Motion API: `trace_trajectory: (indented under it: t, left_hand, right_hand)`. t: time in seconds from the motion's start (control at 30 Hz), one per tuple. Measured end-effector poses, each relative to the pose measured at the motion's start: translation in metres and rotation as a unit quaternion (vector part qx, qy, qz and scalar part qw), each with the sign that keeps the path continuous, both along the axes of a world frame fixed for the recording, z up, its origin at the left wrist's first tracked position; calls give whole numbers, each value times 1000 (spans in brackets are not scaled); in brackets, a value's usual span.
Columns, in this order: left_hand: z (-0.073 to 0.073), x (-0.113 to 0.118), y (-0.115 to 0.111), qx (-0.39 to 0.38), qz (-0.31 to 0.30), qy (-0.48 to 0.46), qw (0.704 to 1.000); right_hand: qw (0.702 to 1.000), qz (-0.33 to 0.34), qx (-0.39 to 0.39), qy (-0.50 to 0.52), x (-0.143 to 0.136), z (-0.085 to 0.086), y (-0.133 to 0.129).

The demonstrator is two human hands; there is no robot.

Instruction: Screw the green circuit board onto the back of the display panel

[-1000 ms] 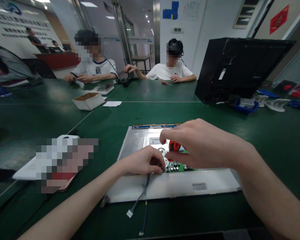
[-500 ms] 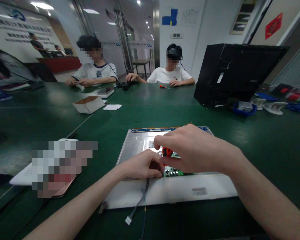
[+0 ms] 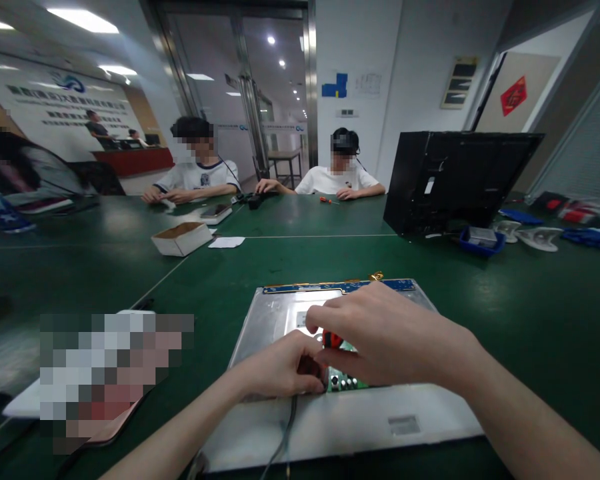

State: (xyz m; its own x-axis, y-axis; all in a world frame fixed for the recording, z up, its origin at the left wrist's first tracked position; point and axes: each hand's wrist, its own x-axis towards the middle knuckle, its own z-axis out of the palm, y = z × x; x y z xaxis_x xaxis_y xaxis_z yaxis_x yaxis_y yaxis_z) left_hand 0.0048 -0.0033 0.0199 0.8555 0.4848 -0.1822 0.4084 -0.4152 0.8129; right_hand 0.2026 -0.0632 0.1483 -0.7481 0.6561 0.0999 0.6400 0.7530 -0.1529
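Note:
A flat metal display panel (image 3: 258, 328) lies on the green table, with a blue circuit strip (image 3: 300, 288) along its far edge. My right hand (image 3: 390, 333) is closed around the red and black handle of a screwdriver (image 3: 332, 340), held over a green circuit board (image 3: 349, 383) on the panel. Beside it my left hand (image 3: 287, 367) is closed, its fingertips at the board's left edge near the tool; whatever they pinch is hidden. The screwdriver's tip cannot be seen. A dark cable (image 3: 291, 427) runs from under my left hand across the panel's white front strip (image 3: 350, 427).
Left of the panel lies a partly pixelated pink and white item (image 3: 115, 427). Farther back are an open cardboard box (image 3: 183, 241), a paper slip (image 3: 227, 243), a large black monitor (image 3: 460, 177) and a blue tray (image 3: 480, 247). Two people sit across the table (image 3: 290, 257).
The camera has tilted up, so everything sits lower in the picture. Both hands and the screwdriver keep their places over the board.

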Motion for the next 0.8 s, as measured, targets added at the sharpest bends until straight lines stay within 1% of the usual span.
trace_trajectory:
  t: [0.33,0.6,0.8]
  left_hand:
    - [-2,-3,1,42,-11,19,999]
    - [-6,-5,3,45,-17,10,999]
    - [-4,-5,2,48,-9,15,999]
  right_hand:
    - [1000,2,-3,-5,-2,0,-3]
    - [1000,10,-1,0,-2,-1,-3]
    - [1000,16,7,-7,-2,-2,-4]
